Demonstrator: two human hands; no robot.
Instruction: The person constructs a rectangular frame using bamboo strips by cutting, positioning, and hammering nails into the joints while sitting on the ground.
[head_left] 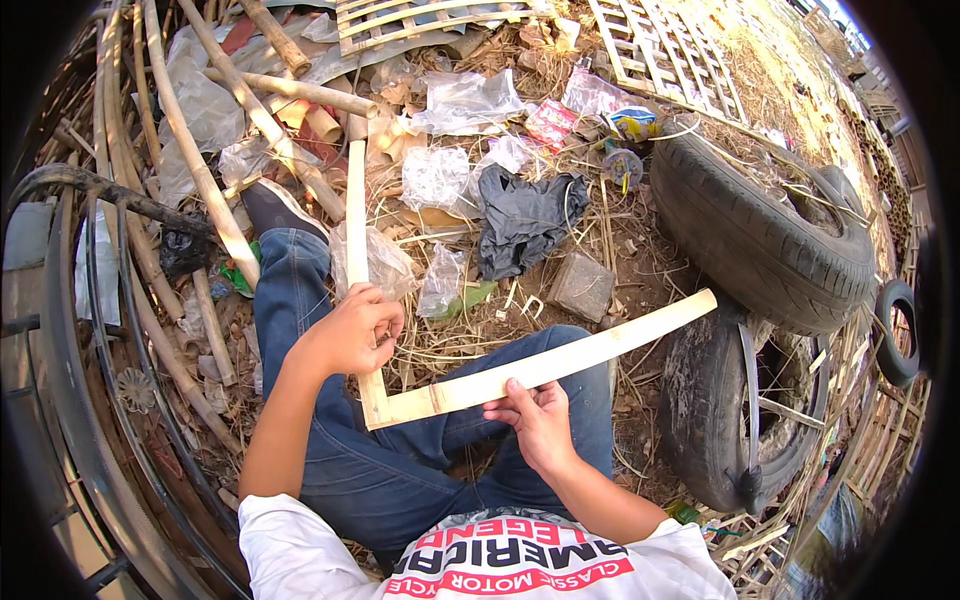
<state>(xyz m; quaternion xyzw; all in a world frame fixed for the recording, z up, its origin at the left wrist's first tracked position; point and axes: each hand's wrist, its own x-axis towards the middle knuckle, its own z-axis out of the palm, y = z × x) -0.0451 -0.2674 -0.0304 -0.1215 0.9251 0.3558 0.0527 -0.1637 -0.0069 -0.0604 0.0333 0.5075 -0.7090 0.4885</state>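
Observation:
Two pale split bamboo strips meet in a corner above my lap. My left hand (pixel 352 330) is closed around the upright strip (pixel 357 215), which runs away from me; its fingers are curled and partly hide the strip. The longer strip (pixel 580 350) reaches out to the right and slightly upward, with a node near the corner. My right hand (pixel 538 422) pinches its lower edge, thumb on top. At the corner the strips overlap or touch; I cannot tell whether they are joined. My bent legs in blue jeans (pixel 400 470) lie beneath.
Worn tyres (pixel 765 220) are piled at the right. Bamboo poles (pixel 195 150) lie along the left, beside a black metal frame (pixel 105 300). Plastic scraps, a black bag (pixel 525 220) and a square block (pixel 582 287) litter the ground ahead. Bamboo lattices (pixel 665 50) lie farther off.

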